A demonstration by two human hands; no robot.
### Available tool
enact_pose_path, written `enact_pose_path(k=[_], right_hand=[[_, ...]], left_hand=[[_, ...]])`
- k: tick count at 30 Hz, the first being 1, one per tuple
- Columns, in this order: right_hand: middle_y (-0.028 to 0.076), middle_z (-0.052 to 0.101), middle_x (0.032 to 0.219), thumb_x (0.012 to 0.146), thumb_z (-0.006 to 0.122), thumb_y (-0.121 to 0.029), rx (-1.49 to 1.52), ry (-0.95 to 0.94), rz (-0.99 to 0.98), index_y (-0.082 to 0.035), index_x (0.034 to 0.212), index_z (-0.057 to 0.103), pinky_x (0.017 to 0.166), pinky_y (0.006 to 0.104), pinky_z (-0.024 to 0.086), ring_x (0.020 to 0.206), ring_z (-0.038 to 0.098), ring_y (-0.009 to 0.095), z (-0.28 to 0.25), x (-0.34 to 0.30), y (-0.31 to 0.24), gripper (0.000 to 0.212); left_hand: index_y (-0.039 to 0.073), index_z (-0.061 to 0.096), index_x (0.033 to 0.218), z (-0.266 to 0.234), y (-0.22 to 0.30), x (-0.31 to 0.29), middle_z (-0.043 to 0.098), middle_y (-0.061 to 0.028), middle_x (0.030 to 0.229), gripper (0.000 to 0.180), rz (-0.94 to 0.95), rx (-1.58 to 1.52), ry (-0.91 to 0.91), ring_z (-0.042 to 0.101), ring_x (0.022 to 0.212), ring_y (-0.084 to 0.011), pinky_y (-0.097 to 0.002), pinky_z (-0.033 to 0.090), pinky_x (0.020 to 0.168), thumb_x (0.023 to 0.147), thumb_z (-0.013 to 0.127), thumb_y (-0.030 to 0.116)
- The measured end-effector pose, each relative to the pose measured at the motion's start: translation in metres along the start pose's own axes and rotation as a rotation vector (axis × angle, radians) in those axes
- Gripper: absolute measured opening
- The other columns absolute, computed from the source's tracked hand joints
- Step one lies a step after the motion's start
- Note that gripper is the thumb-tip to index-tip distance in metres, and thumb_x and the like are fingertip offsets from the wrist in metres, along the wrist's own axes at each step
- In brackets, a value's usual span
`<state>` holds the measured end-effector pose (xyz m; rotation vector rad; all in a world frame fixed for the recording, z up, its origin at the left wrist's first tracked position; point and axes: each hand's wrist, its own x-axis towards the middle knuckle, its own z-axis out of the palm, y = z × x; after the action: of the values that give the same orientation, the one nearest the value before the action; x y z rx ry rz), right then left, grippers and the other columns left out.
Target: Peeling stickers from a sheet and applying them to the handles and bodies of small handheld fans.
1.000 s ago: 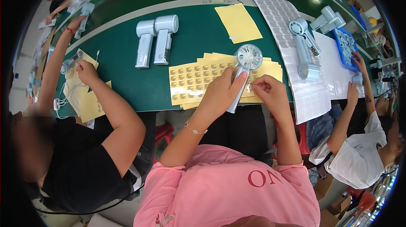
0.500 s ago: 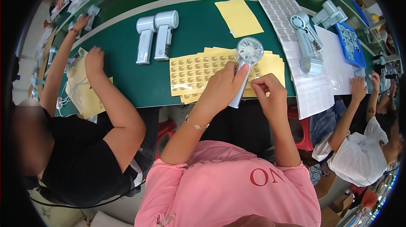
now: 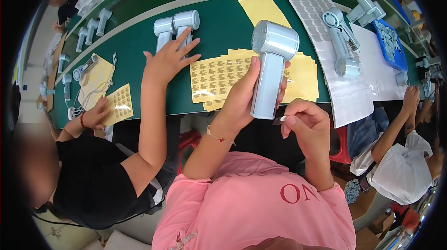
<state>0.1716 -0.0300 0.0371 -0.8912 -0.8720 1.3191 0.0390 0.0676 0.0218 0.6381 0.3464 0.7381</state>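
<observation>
In my left hand (image 3: 243,91) is a light-blue handheld fan (image 3: 269,82), upright, its round head at the top and the handle's smooth side toward me. The thumb lies along one edge and the fingertips show on the other. Just right of the handle's lower end, my right hand (image 3: 307,126) pinches a small dark label (image 3: 278,120) between thumb and forefinger, apart from the fan. Behind the fan lie yellow sticker sheets (image 3: 212,80) with rows of small labels.
A co-worker's hand (image 3: 171,61) with spread fingers reaches over two fans (image 3: 187,19) on my left. White label sheets (image 3: 342,96) carry more fans (image 3: 347,67) to the right, near a blue tray (image 3: 390,45). Another yellow sheet (image 3: 264,10) lies farther back.
My left hand has raised and turned the fan, from grille facing up to its side showing. My right hand has shifted down and right. The left co-worker's arm has reached toward the two fans.
</observation>
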Motion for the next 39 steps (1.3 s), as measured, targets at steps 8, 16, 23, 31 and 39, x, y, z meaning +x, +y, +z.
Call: enact_pose_path(k=[8, 16, 23, 31, 39], right_hand=[[0.01, 0.056, 0.087, 0.08, 0.06, 0.006, -0.101, -0.032, -0.081, 0.007, 0.09, 0.06, 0.059, 0.0222, 0.047, 0.067, 0.056, 0.013, 0.013, 0.0, -0.001, 0.01], [0.01, 0.056, 0.089, 0.08, 0.06, 0.006, -0.092, 0.0, -0.071, 0.007, 0.091, 0.06, 0.059, 0.0216, 0.048, 0.07, 0.057, 0.013, 0.018, -0.001, 0.001, 0.01], [0.01, 0.055, 0.09, 0.08, 0.06, 0.007, -0.111, -0.009, -0.088, 0.007, 0.091, 0.06, 0.059, 0.0209, 0.049, 0.07, 0.057, 0.012, 0.018, -0.002, 0.002, 0.011], [0.008, 0.054, 0.09, 0.079, 0.06, 0.008, -0.219, 0.025, -0.13, 0.006, 0.089, 0.06, 0.058, 0.0207, 0.048, 0.072, 0.056, 0.01, 0.022, -0.004, 0.004, 0.01], [0.007, 0.055, 0.087, 0.08, 0.059, 0.007, -0.452, 0.036, -0.191, 0.005, 0.087, 0.059, 0.06, 0.0209, 0.046, 0.07, 0.056, 0.011, 0.023, -0.006, -0.001, 0.007]], left_hand=[[-0.001, 0.045, 0.123, 0.013, -0.008, -0.006, 0.054, -0.0026, 0.076, 0.07, 0.089, -0.048, -0.028, 0.048, 0.063, -0.0079, -0.0216, 0.043, 0.059, 0.093, 0.017, 0.056], [-0.001, 0.044, 0.123, 0.012, -0.008, -0.008, 0.053, -0.0023, 0.075, 0.071, 0.136, 0.03, -0.009, 0.047, 0.063, -0.0073, -0.0212, 0.041, 0.059, 0.093, 0.017, 0.057], [-0.001, 0.045, 0.122, 0.012, -0.008, -0.009, 0.053, -0.0027, 0.075, 0.07, 0.13, 0.016, -0.01, 0.047, 0.064, -0.0078, -0.0216, 0.042, 0.06, 0.093, 0.016, 0.055], [-0.001, 0.046, 0.121, 0.013, -0.009, -0.011, 0.051, -0.0028, 0.075, 0.068, 0.126, 0.009, 0.021, 0.046, 0.063, -0.0084, -0.0213, 0.041, 0.06, 0.094, 0.016, 0.054], [0.0, 0.046, 0.119, 0.016, -0.012, -0.015, 0.051, -0.0033, 0.074, 0.067, 0.138, -0.011, 0.084, 0.046, 0.061, -0.0086, -0.0211, 0.041, 0.057, 0.094, 0.017, 0.054]])
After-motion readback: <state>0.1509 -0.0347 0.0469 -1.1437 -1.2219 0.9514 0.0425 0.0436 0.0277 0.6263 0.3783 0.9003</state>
